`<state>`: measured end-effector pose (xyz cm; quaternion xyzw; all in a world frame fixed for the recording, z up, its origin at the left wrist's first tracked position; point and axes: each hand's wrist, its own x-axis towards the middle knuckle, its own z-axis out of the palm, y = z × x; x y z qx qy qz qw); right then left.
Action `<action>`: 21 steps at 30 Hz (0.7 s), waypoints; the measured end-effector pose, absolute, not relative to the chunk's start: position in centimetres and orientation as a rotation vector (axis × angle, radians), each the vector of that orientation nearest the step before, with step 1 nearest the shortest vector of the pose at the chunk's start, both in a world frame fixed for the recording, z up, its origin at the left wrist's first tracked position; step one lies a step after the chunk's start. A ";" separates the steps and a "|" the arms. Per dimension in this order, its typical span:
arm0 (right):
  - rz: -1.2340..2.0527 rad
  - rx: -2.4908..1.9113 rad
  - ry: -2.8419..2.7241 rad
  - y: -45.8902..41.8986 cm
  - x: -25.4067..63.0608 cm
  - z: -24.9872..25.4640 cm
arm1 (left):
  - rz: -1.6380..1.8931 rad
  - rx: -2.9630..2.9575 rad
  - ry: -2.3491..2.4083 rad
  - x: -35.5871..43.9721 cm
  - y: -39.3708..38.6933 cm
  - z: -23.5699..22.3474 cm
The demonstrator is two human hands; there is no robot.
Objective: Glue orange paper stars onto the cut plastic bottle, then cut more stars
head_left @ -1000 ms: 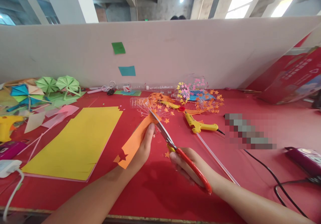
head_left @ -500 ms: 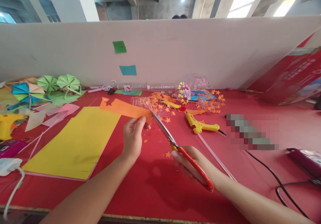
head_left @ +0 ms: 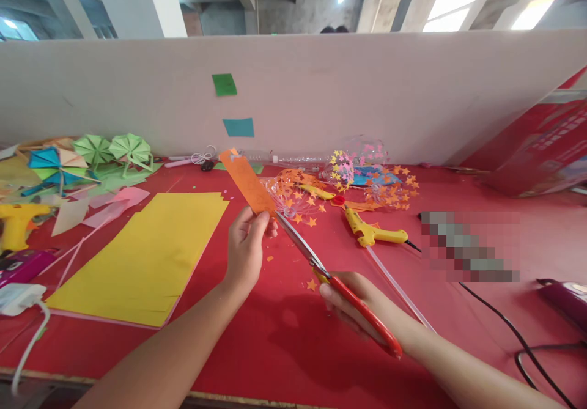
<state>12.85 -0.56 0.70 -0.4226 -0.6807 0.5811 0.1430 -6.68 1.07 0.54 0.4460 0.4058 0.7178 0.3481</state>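
Left hand [head_left: 246, 243]: was pinched on the near end of one orange paper strip [head_left: 249, 183], which slanted up to the right of the yellow paper stack [head_left: 142, 256]. Right hand [head_left: 367, 293], farther right of the stack: was clamped round red-handled scissors [head_left: 316, 263], blade tips at the strip's near end. The two hands stood apart. One yellow glue gun [head_left: 16, 228] lay left of the stack; folded-paper umbrellas [head_left: 131, 148], blue and green, sat behind its left part. One cut orange star [head_left: 311, 284] lay right of the stack; a second yellow glue gun [head_left: 376, 235], well to its right.
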 end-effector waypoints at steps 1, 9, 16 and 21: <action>1.658 -1.212 -1.986 -0.5 12.9 0.7 | 1.860 1.163 1.062 -6.7 1.0 0.5; 1.613 -1.159 -2.099 -0.2 13.4 1.0 | 1.884 1.229 1.066 -6.7 1.0 0.6; 1.625 -1.144 -2.106 -0.2 13.4 1.2 | 1.867 1.238 1.071 -6.9 1.0 0.5; 1.647 -1.080 -2.116 -0.1 13.6 1.2 | 1.849 1.235 1.031 -6.9 0.9 0.6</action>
